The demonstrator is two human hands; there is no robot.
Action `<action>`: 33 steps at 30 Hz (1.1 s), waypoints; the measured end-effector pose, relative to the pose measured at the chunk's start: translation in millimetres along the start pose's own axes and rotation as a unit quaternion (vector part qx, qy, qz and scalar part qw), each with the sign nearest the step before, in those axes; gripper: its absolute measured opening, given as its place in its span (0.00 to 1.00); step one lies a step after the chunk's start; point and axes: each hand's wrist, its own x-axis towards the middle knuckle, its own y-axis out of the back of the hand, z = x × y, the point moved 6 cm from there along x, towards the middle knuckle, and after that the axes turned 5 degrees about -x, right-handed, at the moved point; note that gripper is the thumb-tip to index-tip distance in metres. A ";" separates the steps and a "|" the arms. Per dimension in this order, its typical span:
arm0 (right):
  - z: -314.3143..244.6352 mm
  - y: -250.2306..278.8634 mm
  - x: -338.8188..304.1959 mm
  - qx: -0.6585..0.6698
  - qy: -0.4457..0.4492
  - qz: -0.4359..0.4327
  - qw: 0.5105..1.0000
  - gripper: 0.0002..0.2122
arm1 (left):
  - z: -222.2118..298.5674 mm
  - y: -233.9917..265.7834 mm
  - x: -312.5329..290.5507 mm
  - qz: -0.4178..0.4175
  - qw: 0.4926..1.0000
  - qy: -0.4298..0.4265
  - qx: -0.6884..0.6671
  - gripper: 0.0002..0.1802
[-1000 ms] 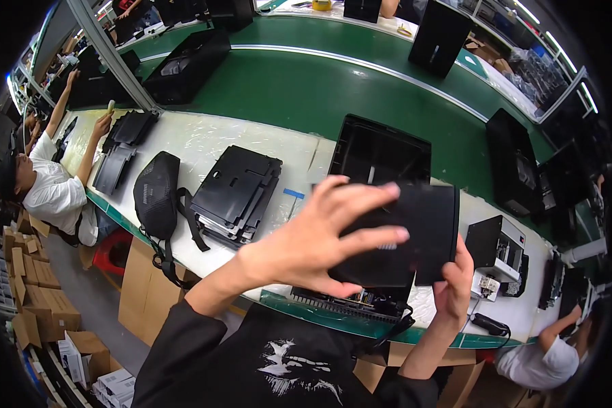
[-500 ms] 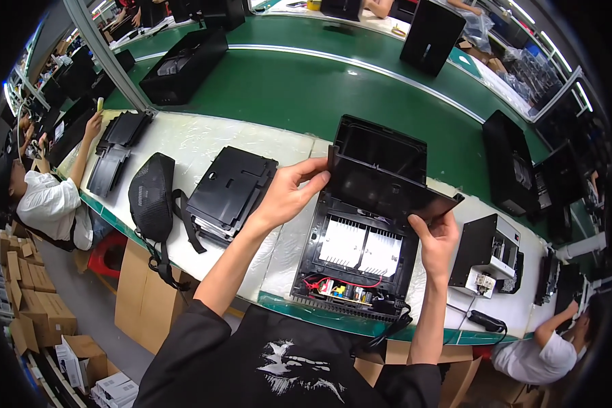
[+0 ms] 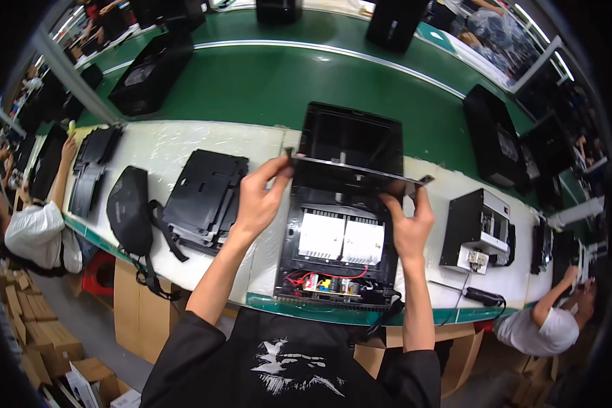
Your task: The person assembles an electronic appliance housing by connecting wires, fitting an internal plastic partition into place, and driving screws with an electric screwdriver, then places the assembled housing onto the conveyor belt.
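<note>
My left hand [image 3: 262, 194] pinches the left end of a black flat panel [image 3: 353, 168], and the fingers of my right hand [image 3: 413, 224] close round its right end. Seen almost edge-on, the panel is held crosswise over an opened black appliance housing [image 3: 287, 262] on the bench. Behind it rises a black, frame-like lid [image 3: 355, 132]. Two white finned plates [image 3: 321, 234] sit inside the housing. Along its near side lie red wires and a circuit board [image 3: 330, 284] with small coloured parts. The panel hides the joint between housing and lid.
Left of the housing are stacked black plastic covers [image 3: 204, 194] and a black strapped bag [image 3: 130, 211]. To the right stand a black-and-silver device [image 3: 479, 228] and a corded black tool [image 3: 484, 297]. Beyond the bench runs a green conveyor [image 3: 251, 81]. People work at both sides.
The panel has tilted from showing its broad face to nearly edge-on, both hands still on it. My whole view has shifted slightly, so the bench things appear farther left.
</note>
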 end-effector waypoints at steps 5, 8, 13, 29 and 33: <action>17.7 1.0 0.8 -0.087 0.004 -0.011 0.996 0.13 | 8.5 -9.2 -1.0 0.009 0.998 -0.032 0.049 0.13; 11.3 3.1 0.1 -0.083 0.014 0.002 0.996 0.14 | 0.1 -7.6 -3.5 0.014 0.998 -0.020 0.052 0.12; 13.6 6.2 -3.1 -0.033 -0.008 0.018 0.999 0.42 | 22.1 -19.4 0.0 -0.040 0.997 -0.026 -0.069 0.25; 11.8 -5.6 6.1 -0.188 0.049 -0.036 0.980 0.12 | 57.4 -87.6 2.6 -0.235 0.917 -0.133 0.293 0.12; 22.1 6.1 -0.6 -0.091 0.005 -0.030 0.995 0.13 | 61.9 -90.1 3.1 -0.253 0.928 -0.151 0.229 0.11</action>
